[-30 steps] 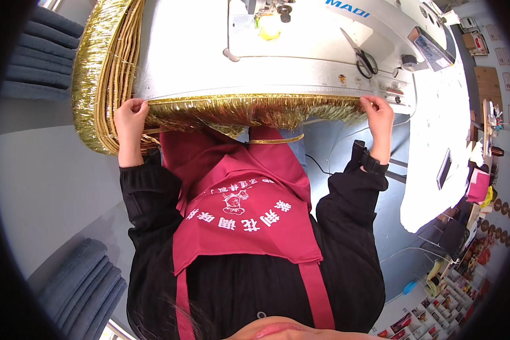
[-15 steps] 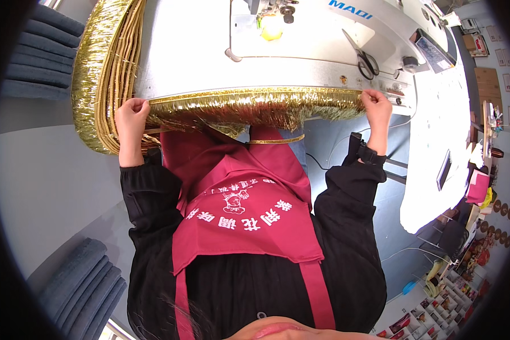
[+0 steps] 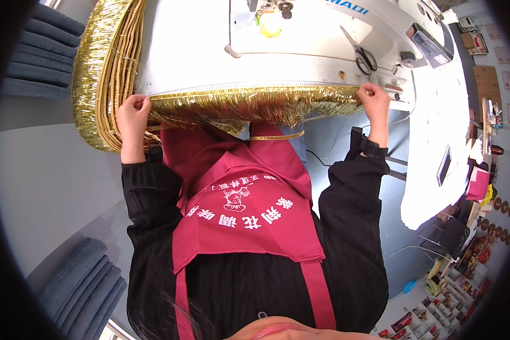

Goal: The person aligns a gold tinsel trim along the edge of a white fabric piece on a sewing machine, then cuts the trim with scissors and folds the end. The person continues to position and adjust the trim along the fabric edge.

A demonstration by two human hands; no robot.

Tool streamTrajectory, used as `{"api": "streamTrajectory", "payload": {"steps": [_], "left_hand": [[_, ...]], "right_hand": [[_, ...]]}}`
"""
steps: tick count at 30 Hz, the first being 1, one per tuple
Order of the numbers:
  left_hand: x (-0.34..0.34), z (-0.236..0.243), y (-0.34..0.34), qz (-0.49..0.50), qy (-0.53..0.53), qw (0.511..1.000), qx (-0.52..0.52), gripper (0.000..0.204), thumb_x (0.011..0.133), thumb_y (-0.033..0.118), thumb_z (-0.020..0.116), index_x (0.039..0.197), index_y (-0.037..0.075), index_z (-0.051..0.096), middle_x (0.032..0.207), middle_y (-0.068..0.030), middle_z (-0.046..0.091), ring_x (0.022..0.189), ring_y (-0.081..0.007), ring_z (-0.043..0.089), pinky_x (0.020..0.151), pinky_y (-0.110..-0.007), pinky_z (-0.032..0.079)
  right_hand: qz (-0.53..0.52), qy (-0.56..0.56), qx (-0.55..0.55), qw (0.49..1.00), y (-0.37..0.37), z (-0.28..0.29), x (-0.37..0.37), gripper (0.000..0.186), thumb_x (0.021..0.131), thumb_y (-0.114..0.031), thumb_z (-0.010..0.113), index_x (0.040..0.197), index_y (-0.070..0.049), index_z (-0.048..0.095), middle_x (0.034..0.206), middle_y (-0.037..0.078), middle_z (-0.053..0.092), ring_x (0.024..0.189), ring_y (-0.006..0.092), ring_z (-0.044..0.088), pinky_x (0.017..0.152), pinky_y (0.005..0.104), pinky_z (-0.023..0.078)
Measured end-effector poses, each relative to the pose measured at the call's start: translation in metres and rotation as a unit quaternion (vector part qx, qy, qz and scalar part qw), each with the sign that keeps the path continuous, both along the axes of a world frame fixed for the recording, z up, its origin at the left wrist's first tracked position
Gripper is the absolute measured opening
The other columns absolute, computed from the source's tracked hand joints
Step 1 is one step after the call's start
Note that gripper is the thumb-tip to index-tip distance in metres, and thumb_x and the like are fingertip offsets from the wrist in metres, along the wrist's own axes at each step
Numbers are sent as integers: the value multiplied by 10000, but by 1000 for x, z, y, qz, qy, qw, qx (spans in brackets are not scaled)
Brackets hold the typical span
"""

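Note:
A strip of gold tinsel fringe [image 3: 255,102] stretches along the front edge of the sewing table [image 3: 181,62], just below a printed scale. My left hand [image 3: 133,119] is closed in a pinch on one end of its band, beside a thick folded bundle of the same fringe [image 3: 102,73] hanging at the left. My right hand [image 3: 375,107] pinches the band's other end near the right of the table. Below the fringe, a loose gold band [image 3: 275,136] crosses over my red apron [image 3: 243,192].
A sewing machine [image 3: 379,22] stands at the back with black scissors [image 3: 364,56] lying beside it. At the right are a white-covered table [image 3: 430,170], a black chair [image 3: 453,238] and cluttered shelves [image 3: 447,294]. Dark blue cushion stacks [image 3: 39,51] sit at the left; cables [image 3: 317,158] hang below the table.
Both hands have shifted slightly away from me, the right one more, and the stretched fringe has moved up with them along the table edge.

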State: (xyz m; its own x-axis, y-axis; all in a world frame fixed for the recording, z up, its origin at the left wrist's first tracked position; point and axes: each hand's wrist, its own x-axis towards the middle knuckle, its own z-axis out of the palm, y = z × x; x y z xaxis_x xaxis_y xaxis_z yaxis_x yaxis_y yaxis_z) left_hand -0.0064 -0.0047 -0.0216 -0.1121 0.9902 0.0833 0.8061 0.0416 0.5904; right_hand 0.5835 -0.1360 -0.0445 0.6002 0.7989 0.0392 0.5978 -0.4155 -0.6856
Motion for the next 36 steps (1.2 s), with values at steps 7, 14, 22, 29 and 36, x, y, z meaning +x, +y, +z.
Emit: {"api": "streamTrajectory", "payload": {"steps": [7, 14, 22, 29, 36], "left_hand": [[9, 11, -18, -46, 37, 996, 62, 181, 883, 178, 717, 959, 16, 737, 815, -76, 717, 625, -150, 613, 612, -300, 483], [88, 56, -75, -286, -17, 932, 222, 188, 843, 47, 748, 1028, 20, 735, 976, -78, 712, 592, -121, 518, 569, -278, 425], [156, 65, -113, -328, -330, 876, -127, 264, 866, 13, 731, 1125, 20, 679, 875, 34, 666, 573, 13, 335, 490, -184, 280], [161, 37, -115, -270, -450, 841, -131, 103, 881, 5, 721, 980, -9, 695, 825, 35, 660, 633, 22, 481, 525, -165, 371], [154, 47, -107, -281, -288, 910, -95, 40, 852, 18, 731, 882, 1, 710, 726, 5, 629, 576, -18, 482, 509, -204, 384]], "right_hand": [[28, 163, 38, 985, -10, 24, -23, 170, 795, -124, 737, 920, -10, 752, 725, -38, 656, 673, 39, 559, 619, 223, 457], [224, 295, 29, 928, -24, 80, -149, 46, 795, -15, 720, 839, -4, 713, 787, -24, 656, 732, 30, 578, 634, 213, 469], [346, 246, 46, 904, -16, 103, -233, 78, 786, -4, 718, 852, 2, 676, 796, -2, 605, 669, 34, 518, 592, 214, 415], [321, 298, 19, 899, -15, 95, -237, 109, 789, -53, 735, 856, 20, 688, 778, 75, 661, 686, 137, 627, 640, 273, 506], [346, 304, -4, 887, -10, 94, -237, 85, 861, -44, 715, 919, 16, 702, 788, -3, 655, 686, 30, 561, 619, 204, 465]]}}
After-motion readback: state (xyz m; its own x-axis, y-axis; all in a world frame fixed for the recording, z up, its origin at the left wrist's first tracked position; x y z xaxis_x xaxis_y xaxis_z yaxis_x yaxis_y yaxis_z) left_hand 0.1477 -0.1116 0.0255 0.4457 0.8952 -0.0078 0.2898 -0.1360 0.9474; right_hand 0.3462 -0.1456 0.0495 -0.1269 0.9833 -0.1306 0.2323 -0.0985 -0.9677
